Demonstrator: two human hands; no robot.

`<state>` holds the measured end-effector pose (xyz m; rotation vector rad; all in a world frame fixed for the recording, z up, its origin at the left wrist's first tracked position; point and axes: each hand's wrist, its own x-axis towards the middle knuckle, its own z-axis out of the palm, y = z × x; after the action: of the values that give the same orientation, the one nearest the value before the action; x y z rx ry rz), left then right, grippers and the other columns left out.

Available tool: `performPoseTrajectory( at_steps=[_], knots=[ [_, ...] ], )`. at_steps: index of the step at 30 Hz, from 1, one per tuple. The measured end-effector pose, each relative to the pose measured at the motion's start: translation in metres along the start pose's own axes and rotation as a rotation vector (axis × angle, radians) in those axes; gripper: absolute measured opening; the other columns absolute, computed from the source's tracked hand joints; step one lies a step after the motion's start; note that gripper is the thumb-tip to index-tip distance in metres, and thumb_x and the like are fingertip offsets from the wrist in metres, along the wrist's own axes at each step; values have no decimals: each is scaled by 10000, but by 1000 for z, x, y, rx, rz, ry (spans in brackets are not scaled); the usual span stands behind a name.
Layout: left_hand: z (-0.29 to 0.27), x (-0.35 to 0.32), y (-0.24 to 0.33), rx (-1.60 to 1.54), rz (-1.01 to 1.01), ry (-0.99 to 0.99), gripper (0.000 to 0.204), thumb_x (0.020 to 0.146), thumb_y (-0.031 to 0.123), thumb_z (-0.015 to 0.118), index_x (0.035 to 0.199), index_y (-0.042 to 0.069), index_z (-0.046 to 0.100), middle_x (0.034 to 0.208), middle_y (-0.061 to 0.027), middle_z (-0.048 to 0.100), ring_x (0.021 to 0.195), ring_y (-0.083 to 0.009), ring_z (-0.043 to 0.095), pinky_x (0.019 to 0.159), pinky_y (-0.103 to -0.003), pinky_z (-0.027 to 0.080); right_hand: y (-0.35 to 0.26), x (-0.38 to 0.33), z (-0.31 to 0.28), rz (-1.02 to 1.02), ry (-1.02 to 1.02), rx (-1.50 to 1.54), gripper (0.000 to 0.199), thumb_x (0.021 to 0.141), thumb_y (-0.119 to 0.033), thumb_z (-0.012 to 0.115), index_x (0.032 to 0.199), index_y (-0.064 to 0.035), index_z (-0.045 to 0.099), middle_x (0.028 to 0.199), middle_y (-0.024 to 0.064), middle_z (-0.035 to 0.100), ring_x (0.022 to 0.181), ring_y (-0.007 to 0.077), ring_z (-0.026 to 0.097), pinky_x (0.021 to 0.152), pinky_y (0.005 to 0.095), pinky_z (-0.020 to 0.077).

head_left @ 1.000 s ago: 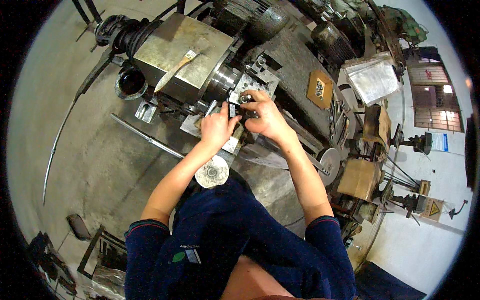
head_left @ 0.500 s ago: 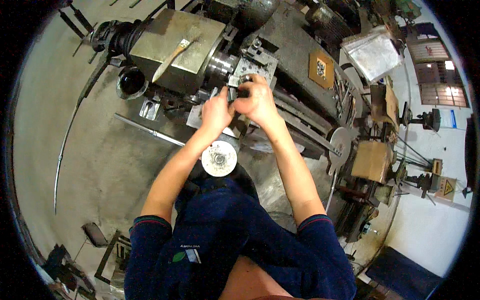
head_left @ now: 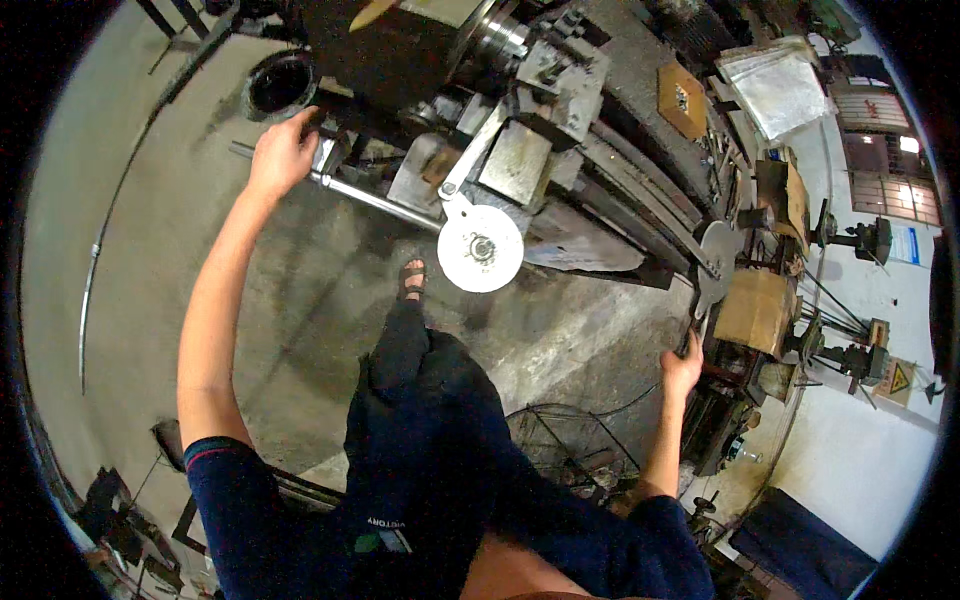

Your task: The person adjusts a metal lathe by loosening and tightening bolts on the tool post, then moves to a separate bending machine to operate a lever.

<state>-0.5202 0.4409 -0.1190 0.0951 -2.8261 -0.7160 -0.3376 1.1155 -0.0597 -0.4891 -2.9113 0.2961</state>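
Now a grey, grimy metal lathe (head_left: 600,130) spans the top, above a stained concrete floor (head_left: 300,300) in a cluttered workshop. Left hand (head_left: 283,152) grips the long steel rod (head_left: 375,198) at the front; right hand (head_left: 683,368) closes around a side lever (head_left: 700,300). Earlier both hands met at the tool post (head_left: 555,75); they're now spread well apart.

handwheel (head_left: 481,248): bright smooth metal | floor (head_left: 130,200): rough matt concrete

Both hands off chuck area: left hand (head_left: 283,152) now on lathe (head_left: 560,110) front, right hand (head_left: 683,368) at far lever (head_left: 700,300).
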Motion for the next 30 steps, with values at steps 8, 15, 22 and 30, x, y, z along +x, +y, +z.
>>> performPoseTrajectory(
  at_steps=[8,15,22,30],
  knots=[
    [16,4,-1,35,-31,106,379,806,382,550,1130,201,631,983,-93,671,929,-294,628,807,-391,490,194,-115,18,583,-56,-422,808,640,-189,606,1379,-29,322,1207,221,544,1080,376,539,906,401,436],
    [29,7,-27,0,48,199,482,835,438,524,1181,109,595,1046,-123,655,997,-271,620,864,-350,454,201,-98,28,703,-120,-681,569,715,-237,628,1156,56,421,1089,270,570,979,419,577,854,448,476],
    [3,-27,41,-99,-43,336,319,696,217,535,899,29,695,774,-144,673,728,-262,655,709,-346,513,160,-96,41,750,1,-762,503,723,-220,620,1120,23,431,1089,247,591,1018,391,581,859,439,481],
    [14,-34,33,-182,47,505,330,707,209,562,917,-17,681,792,-152,676,726,-244,658,684,-336,516,210,-95,45,701,92,-812,406,694,-269,705,968,-25,532,986,225,636,944,394,609,785,459,498]
  ],
)
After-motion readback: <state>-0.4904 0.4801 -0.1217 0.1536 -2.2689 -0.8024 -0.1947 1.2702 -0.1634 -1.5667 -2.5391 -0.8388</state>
